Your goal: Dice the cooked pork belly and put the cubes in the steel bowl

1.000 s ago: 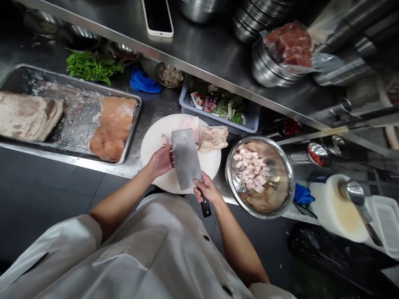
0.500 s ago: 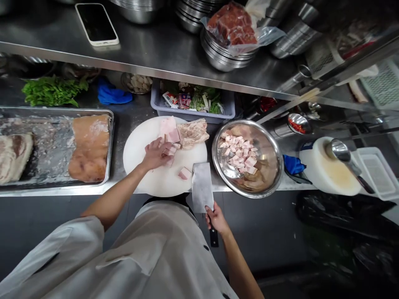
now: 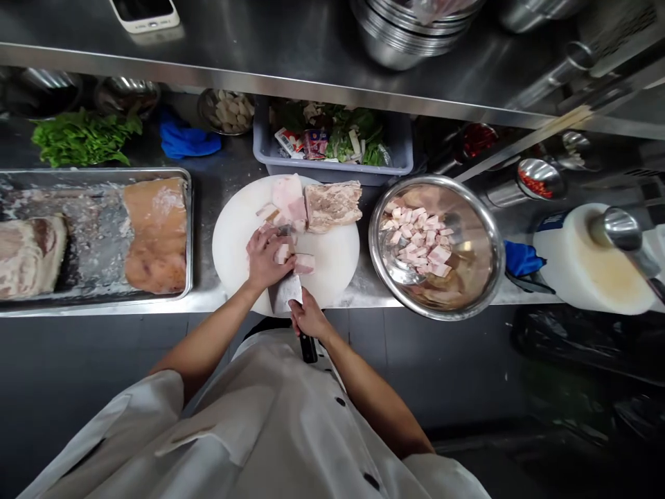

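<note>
Along the steel table (image 3: 204, 242), your tray (image 3: 190, 235) holds two big slabs (image 3: 156, 232), neither cubed — apparently the bulk remaining. Beside it, the white board (image 3: 335, 267) bears a coarse chunk (image 3: 333, 206) and a pale block (image 3: 287, 196), work seemingly part-done. Your metal bowl (image 3: 474, 235) carries a heap of meat cubes (image 3: 423, 242) — the portion judged complete. Your right hand (image 3: 310, 319) has its fingers wrapped around the handle of the cleaver (image 3: 285, 295); your left hand (image 3: 266, 258) spreads over small cut pieces (image 3: 283, 253), whether its fingers pinch any cannot be told. One cut piece (image 3: 305, 264) lies beside them.
</note>
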`<state>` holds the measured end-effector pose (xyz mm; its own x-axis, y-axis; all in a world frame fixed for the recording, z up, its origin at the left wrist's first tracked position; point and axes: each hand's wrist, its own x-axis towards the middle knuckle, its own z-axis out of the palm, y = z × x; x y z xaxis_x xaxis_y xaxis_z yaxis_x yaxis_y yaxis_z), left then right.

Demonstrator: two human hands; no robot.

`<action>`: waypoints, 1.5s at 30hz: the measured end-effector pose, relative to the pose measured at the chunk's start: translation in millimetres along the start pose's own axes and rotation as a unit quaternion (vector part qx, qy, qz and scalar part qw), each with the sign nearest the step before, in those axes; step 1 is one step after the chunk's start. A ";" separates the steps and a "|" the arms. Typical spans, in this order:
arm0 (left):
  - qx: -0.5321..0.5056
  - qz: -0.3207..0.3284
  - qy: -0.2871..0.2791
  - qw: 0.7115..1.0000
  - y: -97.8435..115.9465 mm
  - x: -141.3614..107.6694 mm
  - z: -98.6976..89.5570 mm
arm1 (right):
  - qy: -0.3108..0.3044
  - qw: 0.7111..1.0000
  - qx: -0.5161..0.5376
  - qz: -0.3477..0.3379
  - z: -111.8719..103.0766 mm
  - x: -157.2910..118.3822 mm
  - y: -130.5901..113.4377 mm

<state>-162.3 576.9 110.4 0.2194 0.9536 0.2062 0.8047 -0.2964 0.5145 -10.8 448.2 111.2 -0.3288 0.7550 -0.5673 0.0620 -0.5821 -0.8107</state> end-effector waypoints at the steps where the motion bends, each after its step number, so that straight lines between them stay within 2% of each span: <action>1: -0.009 0.004 0.014 1.000 0.3 1.7 -3.0 | 0.001 1.000 -0.008 0.001 2.0 0.2 -3.9; 4: -0.015 0.015 0.060 0.998 4.2 8.3 -16.9 | 0.003 0.999 -0.040 -0.012 2.7 -2.8 -20.9; 7: -0.006 0.023 0.095 0.995 18.9 17.2 -34.7 | -0.005 0.998 -0.054 -0.033 -6.8 -14.0 -42.6; 9: -0.018 0.036 0.112 0.993 40.9 25.7 -42.2 | 0.003 0.998 -0.042 -0.039 -19.9 -30.6 -55.3; 11: -0.047 0.060 0.124 0.989 76.7 38.6 -38.7 | 0.038 0.998 -0.022 -0.042 -38.3 -57.5 -62.9; 14: -0.104 0.121 0.106 0.981 151.7 69.6 -6.2 | 0.162 0.986 0.024 -0.043 -71.8 -114.0 -58.1; 16: -0.141 0.160 0.056 0.975 203.7 93.3 27.1 | 0.275 0.958 0.065 -0.048 -94.1 -155.0 -42.8; 17: -0.154 0.157 0.030 0.975 225.4 102.4 43.5 | 0.326 0.940 0.083 -0.055 -104.2 -174.0 -32.2; 19: -0.165 0.116 -0.024 0.979 252.2 108.0 69.2 | 0.398 0.908 0.115 -0.068 -121.0 -206.2 -7.9; 20: -0.158 0.098 -0.054 0.981 254.9 102.7 76.9 | 0.421 0.895 0.129 -0.069 -127.7 -218.4 4.6; 21: -0.139 0.089 -0.085 0.983 249.9 92.3 80.8 | 0.436 0.886 0.141 -0.069 -133.3 -227.7 16.5; 23: -0.068 0.114 -0.144 0.981 219.4 60.4 78.4 | 0.452 0.875 0.162 -0.065 -141.7 -238.0 36.3; 25: 0.038 0.133 -0.168 0.976 172.3 26.0 66.9 | 0.454 0.871 0.177 -0.063 -147.7 -238.4 49.0; 27: 0.131 0.123 -0.178 0.967 124.8 1.8 53.7 | 0.442 0.876 0.183 -0.063 -153.1 -231.3 54.4; 29: 0.175 0.122 -0.209 0.954 89.7 -7.9 45.1 | 0.417 0.889 0.179 -0.061 -159.8 -219.3 53.6; 32: 0.172 0.122 -0.239 0.948 67.0 -6.8 41.5 | 0.360 0.920 0.147 -0.052 -172.9 -198.2 42.6; 34: 0.136 0.097 -0.215 0.962 63.8 -5.9 38.7 | 0.306 0.946 0.101 -0.040 -181.9 -185.2 30.2; 36: 0.071 0.053 -0.163 0.983 60.4 -8.3 29.8 | 0.238 0.970 0.036 -0.020 -188.5 -173.9 16.8; 38: -0.008 -0.013 -0.106 0.994 51.0 -10.8 13.9 | 0.165 0.986 -0.037 -0.006 -190.8 -163.1 7.1; 40: -0.079 -0.090 -0.064 0.991 34.1 -7.7 -5.6 | 0.104 0.990 -0.091 -0.005 -188.3 -150.9 4.6; 42: -0.122 -0.151 -0.016 0.981 11.8 5.8 -23.1 | 0.066 0.992 -0.105 -0.011 -181.6 -136.6 9.7; 45: -0.146 -0.184 0.078 0.969 -22.6 44.4 -35.9 | 0.049 0.997 -0.061 0.002 -167.1 -113.0 24.3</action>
<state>-190.6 624.0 137.8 -0.1570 0.9847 0.0760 0.6170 0.0378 0.7860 185.3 399.1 131.5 -0.2349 0.7827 -0.5764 0.1797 -0.5478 -0.8171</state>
